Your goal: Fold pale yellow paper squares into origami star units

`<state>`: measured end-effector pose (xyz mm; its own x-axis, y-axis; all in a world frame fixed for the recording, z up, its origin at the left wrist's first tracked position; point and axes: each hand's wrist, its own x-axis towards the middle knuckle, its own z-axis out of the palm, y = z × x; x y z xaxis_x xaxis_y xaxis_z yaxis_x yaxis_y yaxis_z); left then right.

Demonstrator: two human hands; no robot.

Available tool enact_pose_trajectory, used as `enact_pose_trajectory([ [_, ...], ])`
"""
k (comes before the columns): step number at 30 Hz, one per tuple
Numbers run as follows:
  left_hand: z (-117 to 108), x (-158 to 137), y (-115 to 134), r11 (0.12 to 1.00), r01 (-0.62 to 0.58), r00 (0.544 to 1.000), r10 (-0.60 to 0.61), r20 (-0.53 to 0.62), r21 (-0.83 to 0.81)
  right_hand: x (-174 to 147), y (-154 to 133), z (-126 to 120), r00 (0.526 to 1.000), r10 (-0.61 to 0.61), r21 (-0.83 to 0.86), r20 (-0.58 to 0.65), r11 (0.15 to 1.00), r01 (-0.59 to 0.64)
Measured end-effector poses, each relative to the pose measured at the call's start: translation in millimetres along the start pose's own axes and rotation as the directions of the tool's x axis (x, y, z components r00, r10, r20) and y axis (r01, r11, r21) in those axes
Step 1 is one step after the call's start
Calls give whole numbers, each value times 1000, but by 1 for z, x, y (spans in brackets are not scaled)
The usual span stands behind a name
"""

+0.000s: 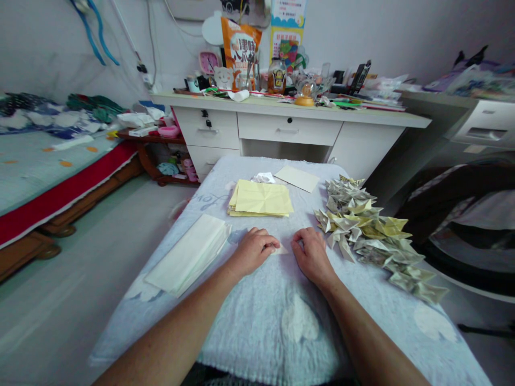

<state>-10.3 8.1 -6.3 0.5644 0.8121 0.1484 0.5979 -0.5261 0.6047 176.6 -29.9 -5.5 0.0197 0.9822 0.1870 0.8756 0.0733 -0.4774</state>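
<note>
Between my hands a small piece of folded pale paper (281,250) lies on the cloth-covered table (257,321). My left hand (256,250) has its fingers closed over the left part of that paper. Just right of the paper is my right hand (313,254), its fingers curled in and resting on the cloth; whether anything is inside them is hidden. Ahead of both hands sits a stack of creased yellow paper sheets (263,199). A stack of long white paper (189,254) lies to the left.
Many folded pointed paper pieces (370,230) cover the table's right side. A flat pale sheet (298,178) and a crumpled white paper (263,177) lie at the far end. Beyond stands a cluttered white desk (289,131); a bed (60,166) is left, a washing machine (483,134) right.
</note>
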Motion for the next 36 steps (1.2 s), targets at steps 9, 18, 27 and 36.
enact_pose_trajectory([
  [9,1,0,0,999,-8,1000,8,-9,34,-1,-11,13,996,-92,-167,15,982,93],
  [18,2,0,-2,999,-14,1000,14,-8,37,-1,-6,10,989,-109,-167,103,978,125],
  [27,2,-1,-1,998,3,1000,-2,-12,63,-2,-7,13,988,-137,-222,69,964,149],
  [36,-3,-3,3,988,97,995,-101,23,123,-1,-11,14,992,-97,-230,83,967,114],
])
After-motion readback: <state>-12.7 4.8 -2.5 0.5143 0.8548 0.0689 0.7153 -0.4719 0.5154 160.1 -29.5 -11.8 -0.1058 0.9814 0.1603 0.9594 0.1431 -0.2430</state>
